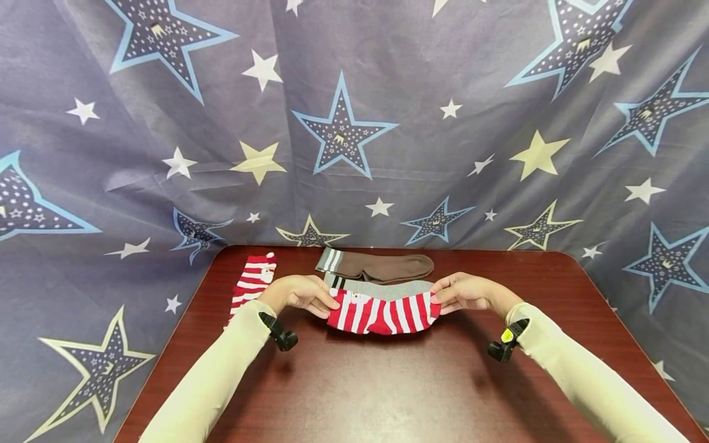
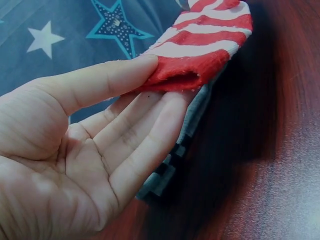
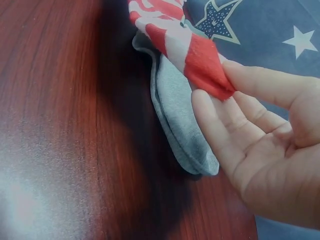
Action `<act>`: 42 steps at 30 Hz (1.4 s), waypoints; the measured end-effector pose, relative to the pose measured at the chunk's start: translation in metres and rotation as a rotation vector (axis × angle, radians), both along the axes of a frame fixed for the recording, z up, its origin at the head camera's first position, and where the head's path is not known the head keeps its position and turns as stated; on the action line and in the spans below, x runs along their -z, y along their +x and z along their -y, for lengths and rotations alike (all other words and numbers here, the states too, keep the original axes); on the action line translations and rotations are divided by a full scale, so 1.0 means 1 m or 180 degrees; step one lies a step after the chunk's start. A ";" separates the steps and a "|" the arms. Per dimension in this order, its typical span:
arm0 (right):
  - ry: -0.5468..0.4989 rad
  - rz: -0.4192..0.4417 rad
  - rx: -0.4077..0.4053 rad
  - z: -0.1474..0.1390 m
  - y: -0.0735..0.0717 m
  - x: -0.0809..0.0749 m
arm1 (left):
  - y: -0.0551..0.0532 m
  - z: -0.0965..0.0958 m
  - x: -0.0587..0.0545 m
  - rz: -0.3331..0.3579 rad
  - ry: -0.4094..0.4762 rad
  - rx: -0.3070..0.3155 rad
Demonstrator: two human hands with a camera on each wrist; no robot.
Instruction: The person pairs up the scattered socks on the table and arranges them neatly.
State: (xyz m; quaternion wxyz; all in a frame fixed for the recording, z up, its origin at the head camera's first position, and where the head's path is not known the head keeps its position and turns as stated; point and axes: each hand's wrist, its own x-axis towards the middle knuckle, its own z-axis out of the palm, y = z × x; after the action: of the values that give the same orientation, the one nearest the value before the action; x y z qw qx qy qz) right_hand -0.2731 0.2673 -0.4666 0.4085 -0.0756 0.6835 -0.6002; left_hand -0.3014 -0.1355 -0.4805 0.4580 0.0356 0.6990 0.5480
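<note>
Both hands hold a red-and-white striped sock [image 1: 382,314] stretched sideways above the table. At its cuff end, my left hand [image 1: 301,294] pinches the red edge between thumb and fingers; the opening shows in the left wrist view. My right hand [image 1: 468,292] pinches the red toe [image 3: 207,70] at the other end. Just behind and partly hidden by it lies a grey sock [image 1: 399,288] with black bands at the cuff. Farther back is a brown sock [image 1: 388,267] with a grey, white-striped cuff. Another red-and-white striped sock [image 1: 255,277] lies left, partly covered by my left arm.
The dark red wooden table [image 1: 382,387] reaches back to a grey-blue curtain [image 1: 421,154] printed with stars. Black wrist straps with camera mounts [image 1: 284,335] sit on both wrists, hanging over the table.
</note>
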 end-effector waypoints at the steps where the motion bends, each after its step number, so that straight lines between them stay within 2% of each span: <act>1: 0.0015 -0.0002 0.0009 0.000 0.000 0.000 | 0.001 0.000 0.001 0.0004 -0.0006 0.0003; 16: 0.0184 -0.0010 0.0043 0.002 0.005 0.006 | 0.006 0.001 0.008 -0.0031 -0.0098 0.0086; 25: 0.0221 -0.0061 -0.0060 0.003 0.006 0.008 | 0.009 0.002 0.008 -0.0055 -0.0203 0.0111; 33: 0.0247 -0.0057 -0.0141 0.005 0.009 0.011 | 0.009 0.002 0.016 0.0029 -0.0285 0.0200; 37: 0.0307 -0.0043 -0.0097 0.007 0.009 0.013 | 0.011 0.002 0.016 0.0070 -0.0313 0.0247; 42: 0.0364 -0.0052 -0.0023 0.007 0.010 0.016 | 0.011 0.002 0.019 0.0067 -0.0343 0.0215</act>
State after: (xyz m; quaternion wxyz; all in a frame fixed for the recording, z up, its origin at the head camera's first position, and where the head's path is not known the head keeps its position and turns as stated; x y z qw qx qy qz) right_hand -0.2635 0.2603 -0.4827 0.4087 -0.0595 0.7197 -0.5581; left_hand -0.2902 -0.1373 -0.4997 0.4849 0.0288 0.7210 0.4942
